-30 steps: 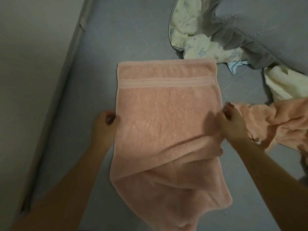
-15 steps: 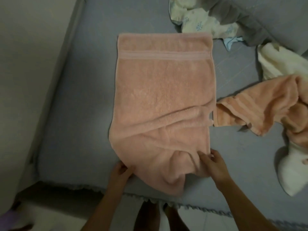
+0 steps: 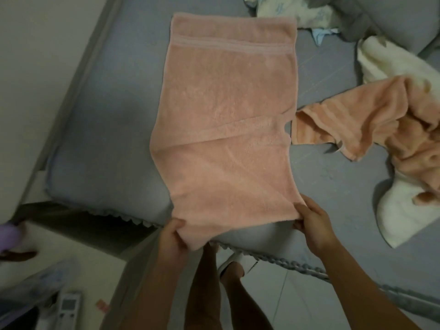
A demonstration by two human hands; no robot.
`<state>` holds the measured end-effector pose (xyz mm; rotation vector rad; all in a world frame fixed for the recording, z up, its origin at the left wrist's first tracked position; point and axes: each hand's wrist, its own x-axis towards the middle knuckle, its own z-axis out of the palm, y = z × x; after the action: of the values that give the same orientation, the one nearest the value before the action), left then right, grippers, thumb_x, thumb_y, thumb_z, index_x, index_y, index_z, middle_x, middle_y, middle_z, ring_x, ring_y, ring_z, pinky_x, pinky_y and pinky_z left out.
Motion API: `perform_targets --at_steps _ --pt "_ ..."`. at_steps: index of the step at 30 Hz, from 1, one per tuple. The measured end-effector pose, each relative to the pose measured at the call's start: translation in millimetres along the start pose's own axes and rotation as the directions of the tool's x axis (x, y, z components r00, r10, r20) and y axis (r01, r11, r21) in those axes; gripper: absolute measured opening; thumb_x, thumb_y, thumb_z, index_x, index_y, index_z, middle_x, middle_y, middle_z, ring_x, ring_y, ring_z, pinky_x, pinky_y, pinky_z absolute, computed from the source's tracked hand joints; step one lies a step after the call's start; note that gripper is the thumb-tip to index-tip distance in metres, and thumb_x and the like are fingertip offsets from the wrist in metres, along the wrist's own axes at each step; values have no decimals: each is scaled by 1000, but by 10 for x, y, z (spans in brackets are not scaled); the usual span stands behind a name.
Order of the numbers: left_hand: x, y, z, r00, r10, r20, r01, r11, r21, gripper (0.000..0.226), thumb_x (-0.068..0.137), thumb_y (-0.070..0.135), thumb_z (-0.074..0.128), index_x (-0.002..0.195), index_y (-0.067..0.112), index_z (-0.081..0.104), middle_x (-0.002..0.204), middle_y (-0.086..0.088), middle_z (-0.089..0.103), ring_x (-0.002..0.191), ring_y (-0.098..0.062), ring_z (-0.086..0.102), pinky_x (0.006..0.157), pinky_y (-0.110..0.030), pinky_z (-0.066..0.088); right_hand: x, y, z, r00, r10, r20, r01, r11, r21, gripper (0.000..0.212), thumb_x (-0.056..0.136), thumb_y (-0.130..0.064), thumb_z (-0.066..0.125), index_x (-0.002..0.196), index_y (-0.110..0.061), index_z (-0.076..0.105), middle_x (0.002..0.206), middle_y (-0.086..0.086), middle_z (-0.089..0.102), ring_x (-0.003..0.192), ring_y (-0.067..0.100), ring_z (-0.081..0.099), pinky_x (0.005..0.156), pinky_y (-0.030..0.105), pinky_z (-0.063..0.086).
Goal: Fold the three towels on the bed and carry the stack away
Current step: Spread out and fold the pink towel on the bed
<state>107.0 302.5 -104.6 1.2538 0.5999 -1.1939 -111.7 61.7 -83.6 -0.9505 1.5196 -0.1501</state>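
Change: since half a second ago your hands have gone from the bunched near end of the towel to its two near corners, and that end now looks pulled out flatter than it was.
Bed [image 3: 114, 129]: grey sheet, filling most of the view; its frilled near edge runs from the left toward the near right.
Pink towel [image 3: 226, 110]: you have it spread lengthwise down the middle of the bed, woven band at the far end, a crease across its middle, and its near end reaching the bed's near edge.
Orange towel [image 3: 371, 120]: crumpled to the right of the pink one, its near-left corner just beside the pink towel's right edge.
Cream towel [image 3: 400, 220]: bunched on the right, partly under the orange towel, showing both beyond it and nearer than it.
Left hand [image 3: 172, 241]: your fingers are closed on the pink towel's near left corner, which hangs just past the bed edge.
Right hand [image 3: 314, 225]: your thumb and fingers are pinched on the near right corner, at the mattress edge.
Remote control [image 3: 67, 308]: white, lying on the floor at near left.
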Motion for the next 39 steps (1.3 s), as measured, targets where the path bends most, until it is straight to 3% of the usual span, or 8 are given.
perform_targets --at_steps 4,7,12,17,23,29,33,39 --pt "-78 -56 -177 998 -57 33 52 989 140 61 68 28 70 127 16 61 126 -7 68 116 -31 63 90 -48 51 -79 168 -90 992 85 96 -55 960 -275 26 92 -33 63 95 -9 72 77 7 61 68 21 55 67 38 50" --pt "-129 -132 -240 987 -154 36 135 937 322 56 72 32 73 126 20 61 120 -1 72 111 -25 67 87 -42 52 -189 257 -127 957 150 250 -43 922 -386 42 78 -52 74 103 -19 70 84 -8 69 77 13 64 69 27 53" --pt "-134 -140 -441 972 -224 71 192 931 309 68 67 31 85 129 17 61 126 -11 68 117 -35 63 97 -52 50 -251 406 -172 957 95 276 110 759 -642 21 84 -25 69 90 -5 68 93 8 66 77 16 62 66 25 48" --pt "-233 -227 -749 979 -161 -126 203 834 513 91 38 41 95 120 15 66 113 -11 74 102 -33 71 87 -51 57 -377 430 -340 880 323 347 -75 818 -571 51 89 -35 66 133 -13 53 117 1 63 101 15 61 82 26 47" --pt "-413 -44 -901 984 -85 -156 148 881 449 77 51 33 91 121 11 65 113 -14 73 97 -36 72 74 -46 60 -469 347 -476 887 357 293 -247 902 -354 55 84 -45 70 117 -1 66 101 16 74 92 31 70 86 51 57" --pt "-670 514 -432 907 366 -209 -108 682 724 55 71 47 75 117 21 59 108 1 62 91 -10 59 64 -26 44 -515 -111 -336 943 268 197 -246 961 -131 34 99 -28 52 114 0 64 105 21 72 98 38 68 86 50 56" --pt "-551 980 78 952 286 -110 -198 848 491 18 94 26 60 105 27 73 105 -2 69 92 -18 67 73 -39 59 -293 -693 -164 945 219 241 -261 953 156 10 98 -10 50 97 -10 59 96 13 67 85 27 65 72 42 56" --pt "197 1620 788 974 217 59 -225 927 301 39 85 -4 39 109 15 63 92 -3 72 79 -16 71 64 -28 55 255 -1321 85 987 67 144 -86 988 131 28 94 1 48 117 -7 62 104 16 68 82 23 63 74 34 53"
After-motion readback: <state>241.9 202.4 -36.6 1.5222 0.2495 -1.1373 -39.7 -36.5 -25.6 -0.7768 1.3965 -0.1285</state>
